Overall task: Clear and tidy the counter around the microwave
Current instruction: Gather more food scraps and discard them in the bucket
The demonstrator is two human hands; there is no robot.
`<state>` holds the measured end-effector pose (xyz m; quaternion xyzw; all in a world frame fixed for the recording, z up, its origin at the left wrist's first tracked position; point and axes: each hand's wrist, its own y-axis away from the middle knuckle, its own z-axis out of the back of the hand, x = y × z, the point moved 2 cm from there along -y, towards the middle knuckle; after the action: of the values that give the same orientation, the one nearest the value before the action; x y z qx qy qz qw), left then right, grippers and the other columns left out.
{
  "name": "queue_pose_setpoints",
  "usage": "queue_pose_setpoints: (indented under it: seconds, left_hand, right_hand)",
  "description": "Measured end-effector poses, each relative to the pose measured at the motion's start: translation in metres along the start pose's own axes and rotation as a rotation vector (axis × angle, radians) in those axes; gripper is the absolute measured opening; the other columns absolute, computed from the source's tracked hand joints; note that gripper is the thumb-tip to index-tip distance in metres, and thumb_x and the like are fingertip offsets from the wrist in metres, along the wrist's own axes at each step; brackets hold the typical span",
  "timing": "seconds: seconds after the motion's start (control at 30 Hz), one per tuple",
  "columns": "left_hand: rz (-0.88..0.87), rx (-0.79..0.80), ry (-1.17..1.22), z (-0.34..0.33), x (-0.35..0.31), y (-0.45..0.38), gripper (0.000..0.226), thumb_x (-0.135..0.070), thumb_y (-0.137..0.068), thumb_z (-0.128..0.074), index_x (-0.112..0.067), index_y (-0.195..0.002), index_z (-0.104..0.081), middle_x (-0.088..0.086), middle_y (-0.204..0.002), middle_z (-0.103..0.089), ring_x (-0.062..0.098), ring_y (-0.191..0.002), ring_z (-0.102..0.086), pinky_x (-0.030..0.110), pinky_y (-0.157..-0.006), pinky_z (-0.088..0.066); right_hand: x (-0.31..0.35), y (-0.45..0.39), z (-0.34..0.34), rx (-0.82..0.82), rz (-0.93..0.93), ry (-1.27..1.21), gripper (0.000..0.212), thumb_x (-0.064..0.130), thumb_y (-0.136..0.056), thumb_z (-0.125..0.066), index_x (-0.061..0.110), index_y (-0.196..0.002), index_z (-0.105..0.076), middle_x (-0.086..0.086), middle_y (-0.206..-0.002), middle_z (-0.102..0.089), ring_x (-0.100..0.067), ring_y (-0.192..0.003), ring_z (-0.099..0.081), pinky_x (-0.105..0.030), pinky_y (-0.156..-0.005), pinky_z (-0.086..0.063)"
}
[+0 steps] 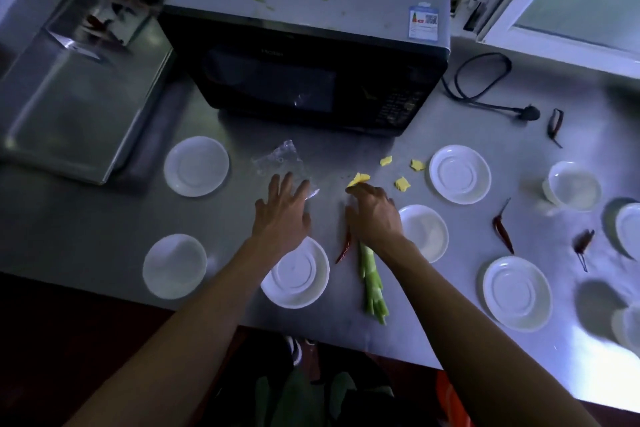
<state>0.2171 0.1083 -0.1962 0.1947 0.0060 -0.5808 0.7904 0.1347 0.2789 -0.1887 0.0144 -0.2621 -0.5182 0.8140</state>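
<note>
Before the microwave (pixel 308 55) at the bench's (pixel 104 236) back edge, the left hand (pixel 282 215) lay flat-fingered on clear plastic wrap (pixel 277 159), while the right hand (pixel 375 215) gripped green stalks (pixel 374 288) and pinched a yellow scrap (pixel 358 179).

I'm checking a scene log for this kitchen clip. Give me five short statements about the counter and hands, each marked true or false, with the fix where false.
1. The microwave door is open. False: it is closed.
2. The right hand pinches a yellow scrap at its fingertips. True.
3. The plug is in a wall socket. False: it lies loose on the counter.
4. The left hand reaches, fingers spread, to the clear wrap. True.
5. The green stalks lie on a saucer. False: they lie on the bare counter, their upper end under the right hand.
</note>
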Motion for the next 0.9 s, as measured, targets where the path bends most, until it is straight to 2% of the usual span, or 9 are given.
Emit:
queue_pose_setpoints:
  seconds: [0.13,0.23,0.43,0.63,0.77,0.9]
  left_hand:
    - [0.008,0.02,-0.061,-0.01,0.006,-0.019,0.066,-0.035,-0.092,-0.057,-0.03,-0.148,-0.022,0.01,-0.161,-0.011,0.036,-0.15,-0.005,0.061,-0.105,-0.037]
    - [-0.019,0.021,-0.141,-0.016,0.01,-0.027,0.071,-0.038,-0.091,-0.058,-0.031,-0.151,-0.02,0.012,-0.163,-0.007,0.037,-0.15,-0.003,0.061,-0.106,-0.034]
    - [-0.051,0.052,-0.155,-0.025,0.027,-0.041,0.066,-0.034,-0.091,-0.058,-0.034,-0.149,-0.026,0.012,-0.163,-0.012,0.038,-0.15,-0.007,0.059,-0.104,-0.038]
    - [-0.108,0.011,-0.113,-0.017,0.032,-0.047,0.051,-0.028,-0.093,-0.057,-0.034,-0.141,-0.041,0.008,-0.158,-0.026,0.035,-0.147,-0.018,0.053,-0.097,-0.046]
    - [-0.166,-0.046,-0.087,-0.012,0.036,-0.05,0.038,-0.022,-0.095,-0.054,-0.028,-0.132,-0.054,0.007,-0.152,-0.039,0.033,-0.143,-0.028,0.051,-0.091,-0.05]
    - [-0.199,-0.108,-0.058,-0.01,0.04,-0.053,0.032,-0.019,-0.096,-0.05,-0.027,-0.126,-0.058,0.002,-0.146,-0.047,0.03,-0.139,-0.035,0.046,-0.089,-0.048]
  right_hand:
    - [0.0,-0.017,-0.011,0.017,-0.058,0.055,0.042,0.021,-0.096,-0.053,0.019,-0.138,-0.054,-0.004,-0.146,-0.05,-0.032,-0.131,-0.045,-0.048,-0.107,-0.04]
    - [-0.001,-0.026,-0.017,-0.002,-0.1,0.073,0.042,0.019,-0.096,-0.051,0.019,-0.138,-0.052,-0.003,-0.149,-0.045,-0.033,-0.131,-0.044,-0.048,-0.104,-0.041]
    - [-0.004,-0.041,-0.02,-0.01,-0.097,0.132,0.041,0.014,-0.094,-0.053,0.023,-0.134,-0.056,-0.003,-0.152,-0.041,-0.032,-0.132,-0.04,-0.046,-0.1,-0.04]
    - [-0.003,-0.045,-0.02,-0.085,-0.109,0.137,0.033,0.012,-0.092,-0.055,0.018,-0.124,-0.063,-0.008,-0.132,-0.057,-0.033,-0.117,-0.047,-0.043,-0.091,-0.038]
    - [-0.006,-0.046,-0.026,-0.096,-0.137,0.138,0.025,0.014,-0.092,-0.059,0.021,-0.115,-0.067,-0.007,-0.12,-0.062,-0.031,-0.111,-0.049,-0.042,-0.09,-0.039]
    - [-0.007,-0.046,-0.027,-0.096,-0.16,0.125,0.019,0.02,-0.092,-0.06,0.021,-0.108,-0.07,-0.005,-0.108,-0.063,-0.03,-0.105,-0.05,-0.042,-0.087,-0.039]
